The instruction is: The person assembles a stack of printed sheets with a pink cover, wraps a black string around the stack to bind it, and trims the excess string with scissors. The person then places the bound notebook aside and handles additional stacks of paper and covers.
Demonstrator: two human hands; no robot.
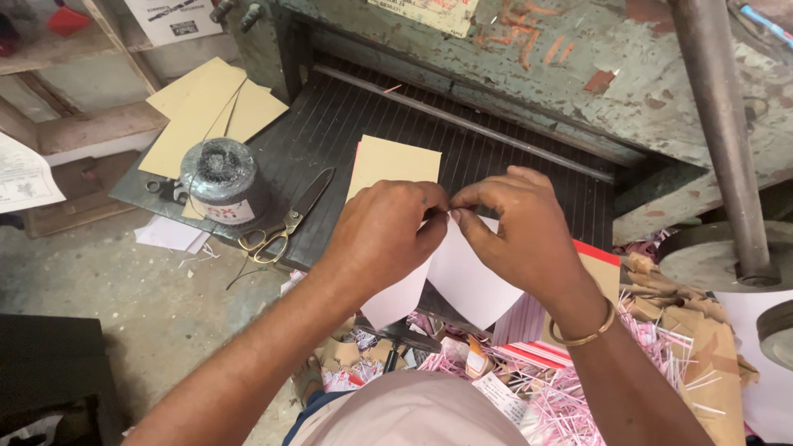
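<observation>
White sheets [462, 285] between both hands' fingertips

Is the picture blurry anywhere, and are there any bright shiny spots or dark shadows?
Head view: the left hand and right hand pinching white paper look sharp; even soft daylight, no strong glare; the scissors glint faintly; the lower-left corner is dark; the pole bends slightly near the wide-angle edge.

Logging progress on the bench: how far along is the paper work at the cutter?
Done: one tan sheet lies on the cutter bed, and pink and white trimmings pile below it. In hand: left hand and right hand pinch the top of white paper sheets. Left: scissors and thread spool lie untouched.
</observation>
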